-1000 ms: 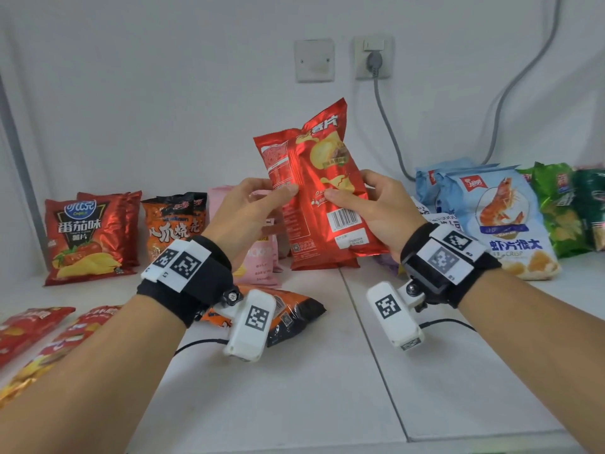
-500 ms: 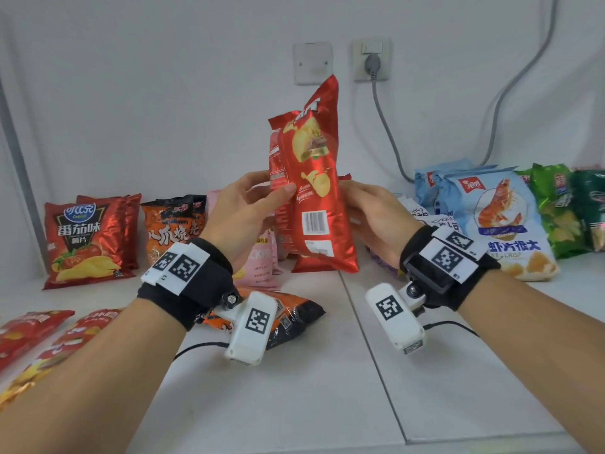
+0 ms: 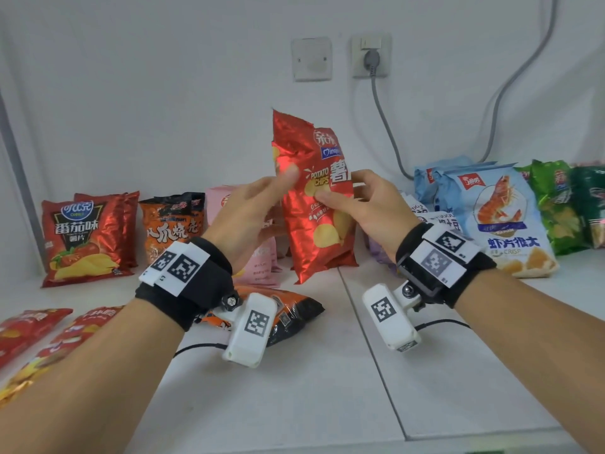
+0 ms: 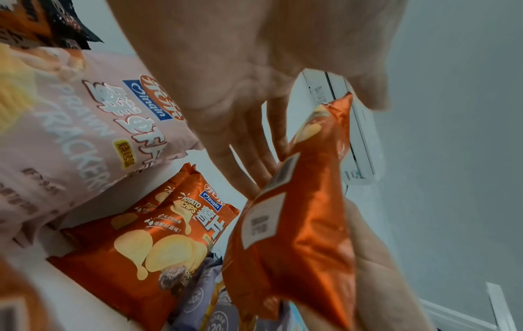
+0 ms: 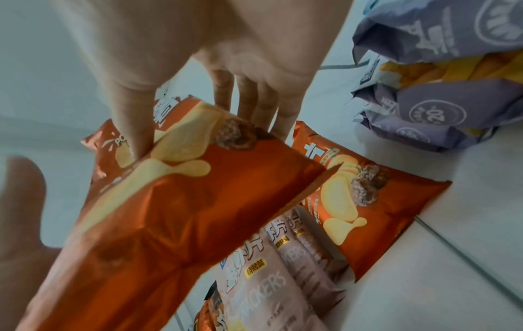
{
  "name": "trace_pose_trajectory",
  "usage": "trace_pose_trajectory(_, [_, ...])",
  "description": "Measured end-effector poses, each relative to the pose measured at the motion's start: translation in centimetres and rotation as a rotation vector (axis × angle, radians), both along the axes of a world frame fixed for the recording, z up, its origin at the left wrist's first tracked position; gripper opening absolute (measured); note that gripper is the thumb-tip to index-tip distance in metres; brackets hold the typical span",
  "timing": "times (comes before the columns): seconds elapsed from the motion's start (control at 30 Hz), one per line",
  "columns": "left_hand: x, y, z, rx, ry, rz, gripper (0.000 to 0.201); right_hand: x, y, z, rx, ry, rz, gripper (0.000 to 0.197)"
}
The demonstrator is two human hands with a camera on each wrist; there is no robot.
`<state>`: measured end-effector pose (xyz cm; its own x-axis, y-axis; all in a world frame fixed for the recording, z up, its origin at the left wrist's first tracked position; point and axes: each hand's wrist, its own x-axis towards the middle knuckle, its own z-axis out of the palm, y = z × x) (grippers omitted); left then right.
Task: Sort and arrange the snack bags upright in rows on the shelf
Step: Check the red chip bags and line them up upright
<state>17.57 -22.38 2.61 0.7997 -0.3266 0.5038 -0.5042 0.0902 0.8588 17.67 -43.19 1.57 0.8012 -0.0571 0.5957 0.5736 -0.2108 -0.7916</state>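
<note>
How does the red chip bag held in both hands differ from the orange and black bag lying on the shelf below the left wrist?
The red chip bag is upright and off the shelf, pinched between the left hand and the right hand; the orange and black bag lies flat on the shelf, untouched. The red chip bag shows its front in full; the orange and black bag is partly hidden by the left wrist. Both are sealed foil snack bags.

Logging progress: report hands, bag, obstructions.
Left hand and right hand pinch red chip bag, upright, front facing. Matching red bags stand behind. Nothing blocking.
</note>
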Motion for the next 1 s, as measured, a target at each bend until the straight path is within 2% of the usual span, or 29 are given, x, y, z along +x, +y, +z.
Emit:
trace_pose_trajectory(0.1, [0.2, -0.2, -0.3, -0.036, 0.013, 0.001, 0.053, -0.2, 0.2, 0.0, -0.041, 0.007, 0.032, 0.072])
trace_pose_trajectory(0.23, [0.4, 0.2, 0.0, -0.177, 0.107, 0.008, 0.033, -0.6, 0.2, 0.4, 0.087, 0.042, 0.173, 0.053])
trace_pose_trajectory(0.33, [0.4, 0.3, 0.1, -0.229, 0.140, -0.012, 0.032, -0.8, 0.1, 0.6, 0.099, 0.136, 0.264, 0.050])
trace_pose_trajectory(0.43, [0.2, 0.1, 0.1, -0.184, 0.151, -0.028, 0.029, -1.0, -0.1, 0.5, 0.093, 0.212, 0.312, 0.048])
trace_pose_trajectory(0.57, [0.0, 0.2, 0.1, -0.047, 0.168, -0.024, 0.053, -1.2, -0.3, 0.7, 0.143, 0.244, 0.303, 0.055])
trace_pose_trajectory(0.67, [0.0, 0.6, 0.1, 0.044, 0.247, 0.005, 0.065, -1.4, -0.3, 0.8, 0.151, 0.316, 0.287, 0.053])
trace_pose_trajectory(0.7, [0.1, 0.7, 0.0, 0.060, 0.281, 0.005, 0.060, -1.4, -0.3, 0.9, 0.156, 0.341, 0.286, 0.048])
trace_pose_trajectory(0.77, [0.0, 0.9, 0.0, 0.080, 0.331, 0.005, 0.034, -1.5, -0.5, 1.0, 0.155, 0.391, 0.303, 0.038])
trace_pose_trajectory(0.8, [-0.2, 0.9, 0.0, 0.098, 0.337, 0.002, 0.030, -1.6, -0.6, 1.0, 0.149, 0.415, 0.313, 0.036])
trace_pose_trajectory(0.9, [-0.7, 1.0, 0.0, 0.180, 0.308, -0.055, 0.032, -1.6, -0.9, 0.9, 0.138, 0.453, 0.348, 0.032])
trace_pose_trajectory(1.0, [-0.7, 1.1, 0.0, 0.180, 0.310, -0.052, 0.041, -1.5, -0.9, 0.8, 0.128, 0.449, 0.353, 0.032])
